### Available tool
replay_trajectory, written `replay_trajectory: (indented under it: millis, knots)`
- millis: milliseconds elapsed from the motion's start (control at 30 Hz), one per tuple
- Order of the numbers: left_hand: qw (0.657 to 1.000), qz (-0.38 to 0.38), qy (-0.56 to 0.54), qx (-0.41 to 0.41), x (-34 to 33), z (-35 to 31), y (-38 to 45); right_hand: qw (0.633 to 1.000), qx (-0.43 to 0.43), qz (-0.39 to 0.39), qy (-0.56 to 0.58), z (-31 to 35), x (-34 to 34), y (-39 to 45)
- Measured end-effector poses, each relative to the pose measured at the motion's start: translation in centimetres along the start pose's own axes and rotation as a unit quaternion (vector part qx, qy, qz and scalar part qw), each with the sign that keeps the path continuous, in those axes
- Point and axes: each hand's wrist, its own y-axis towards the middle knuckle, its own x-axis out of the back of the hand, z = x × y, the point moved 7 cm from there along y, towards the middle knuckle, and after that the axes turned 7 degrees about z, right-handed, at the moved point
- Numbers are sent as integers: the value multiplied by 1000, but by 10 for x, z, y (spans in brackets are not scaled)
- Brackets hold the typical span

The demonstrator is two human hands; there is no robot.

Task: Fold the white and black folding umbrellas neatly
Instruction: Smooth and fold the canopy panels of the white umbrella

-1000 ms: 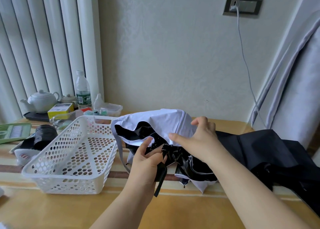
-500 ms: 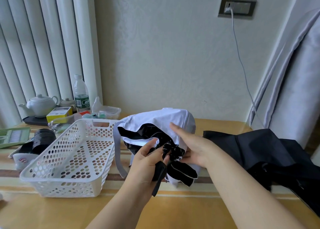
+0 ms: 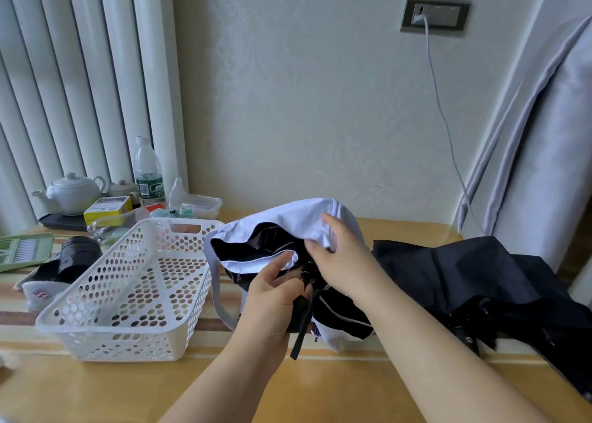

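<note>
1. A person held the white umbrella (image 3: 282,227) above a wooden table (image 3: 352,387), its pale canopy bunched loosely and the black lining showing at the open side.
2. The left hand (image 3: 272,304) was curled around the umbrella's black handle, gripping it, with a black strap (image 3: 302,329) hanging down from the fist.
3. The right hand (image 3: 339,262) pinched a fold of the white canopy between thumb and fingers, close above the left hand.
4. The black umbrella (image 3: 480,281) lay unfolded and crumpled on the table to the right, just beside the right forearm and touching neither hand.
5. A white perforated plastic basket (image 3: 128,294) stood on the table to the left, just beside the white umbrella, whose grey strap looped down near the basket's right wall.
6. Behind the basket, near the wall, stood a white teapot (image 3: 73,191) on a dark tray, a water bottle (image 3: 147,172) with a green label, a yellow box (image 3: 107,209) and a clear plastic container (image 3: 195,206).
7. A black roll (image 3: 78,256) and a green printed sheet (image 3: 22,251) lay at the table's left edge.
8. A white cable (image 3: 445,118) ran down the wall from a socket (image 3: 434,15) behind the umbrellas, and a pale curtain (image 3: 544,134) hung at the right.
</note>
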Motion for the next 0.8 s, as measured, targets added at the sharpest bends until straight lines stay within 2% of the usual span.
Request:
replay_trajectory:
  millis: [67, 133, 233, 367, 433, 500, 567, 700, 800]
  knots:
    - [1000, -3, -5, -5, 2, -1, -1, 998, -9, -27, 62, -3, 3, 0]
    - [1000, -3, -10, -8, 4, -1, -2, 981, -37, -39, 188, -12, 6, 4]
    - [1000, -5, -26, -6, 7, -2, -3, 923, -93, 13, 374, -17, -1, 2]
    - [999, -3, -42, -5, 8, -2, -4, 887, -95, 111, 438, -24, -18, 0]
    - [999, 1, -51, -4, 8, -1, -5, 879, -118, 111, 448, -31, -23, 2]
    - [999, 8, -51, -1, 7, 0, -6, 903, -156, 46, 398, -41, -18, 7]
    - [999, 23, -36, -3, 4, 1, -7, 911, -197, -15, 363, -48, -13, 11]
    - [999, 48, -5, -14, -2, 4, -6, 909, -219, -26, 353, -50, -15, 23]
    - [998, 54, -15, -25, -1, 5, -5, 892, -245, -32, 377, -63, -16, 33]
